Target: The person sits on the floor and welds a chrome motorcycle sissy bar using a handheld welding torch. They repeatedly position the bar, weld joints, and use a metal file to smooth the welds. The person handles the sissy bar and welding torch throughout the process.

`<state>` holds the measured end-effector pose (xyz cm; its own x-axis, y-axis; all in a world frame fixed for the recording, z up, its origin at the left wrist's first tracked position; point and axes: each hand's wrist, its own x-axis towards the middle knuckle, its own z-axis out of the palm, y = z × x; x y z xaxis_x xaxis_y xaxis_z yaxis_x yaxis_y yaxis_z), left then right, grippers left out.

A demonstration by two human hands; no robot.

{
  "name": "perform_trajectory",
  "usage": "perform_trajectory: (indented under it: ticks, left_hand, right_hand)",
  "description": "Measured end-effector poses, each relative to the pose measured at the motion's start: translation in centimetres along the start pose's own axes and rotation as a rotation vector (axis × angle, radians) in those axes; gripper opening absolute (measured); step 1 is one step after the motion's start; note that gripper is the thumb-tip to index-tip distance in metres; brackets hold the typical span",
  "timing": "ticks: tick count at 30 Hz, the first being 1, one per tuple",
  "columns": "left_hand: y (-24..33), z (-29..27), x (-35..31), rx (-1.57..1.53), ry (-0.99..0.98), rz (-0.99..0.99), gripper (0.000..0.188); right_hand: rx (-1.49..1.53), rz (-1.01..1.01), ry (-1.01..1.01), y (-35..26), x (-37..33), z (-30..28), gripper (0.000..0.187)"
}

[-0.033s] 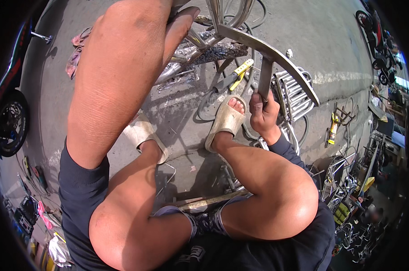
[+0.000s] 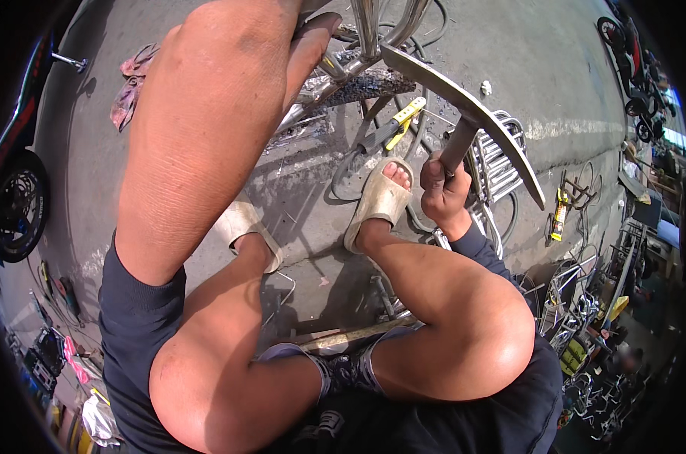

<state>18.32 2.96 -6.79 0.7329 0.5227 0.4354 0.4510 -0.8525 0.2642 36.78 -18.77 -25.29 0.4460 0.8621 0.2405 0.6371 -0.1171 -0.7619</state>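
My right hand (image 2: 447, 195) is closed round the flat metal handle of a chipping hammer (image 2: 464, 102) with a long curved head. One end of that head lies close to a shiny tubular metal frame (image 2: 367, 34) at the top of the view; I cannot tell if they touch. My left hand (image 2: 310, 53) is at the frame, its thumb side showing and its fingers wrapped round a tube, mostly hidden by my big foreshortened forearm. Below the frame lies a dark, crusty metal bar (image 2: 365, 88).
A yellow-and-black welding electrode holder (image 2: 403, 121) lies on the concrete floor beside a looping cable (image 2: 346, 181). A bundle of shiny metal tubes (image 2: 502, 155) is beyond my right hand. Motorbikes stand at both sides; scrap metal (image 2: 577, 295) piles up at right. My sandalled feet are between.
The hammer has swung right and slightly down, its head's near end shifting away from the frame's tube. My left hand and the frame have shifted a little to the right.
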Motion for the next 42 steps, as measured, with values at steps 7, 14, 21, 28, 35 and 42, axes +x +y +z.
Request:
perform_trajectory:
  ticks: [7,14,21,28,35,42]
  left_hand:
    - [-0.5,1.6,0.1,-0.103,-0.108,-0.016,0.033]
    - [1.8,0.4,1.3,0.200,-0.143,-0.006,0.031]
    - [0.9,0.4,2.7,0.206,-0.120,0.090,0.033]
    - [-0.4,2.1,2.6,0.043,-0.010,0.245,0.034]
    - [-3.6,5.9,5.4,-0.299,0.299,0.868,0.034]
    - [-6.1,6.7,7.6,-0.681,0.098,0.776,0.036]
  right_hand:
    - [0.038,0.155,-0.064,-0.1,-1.1,-0.4,0.020]
    - [0.034,0.254,-0.070,0.6,-1.7,-0.5,0.015]
    - [-0.181,-0.105,-0.064,1.8,-2.0,-0.7,0.014]
    - [-0.458,-0.004,-0.243,1.5,-1.8,-0.4,0.021]
    - [-0.177,-0.012,-0.144,0.7,-0.5,0.2,0.016]
    - [-0.027,-0.063,-0.065,0.5,0.1,2.0,0.017]
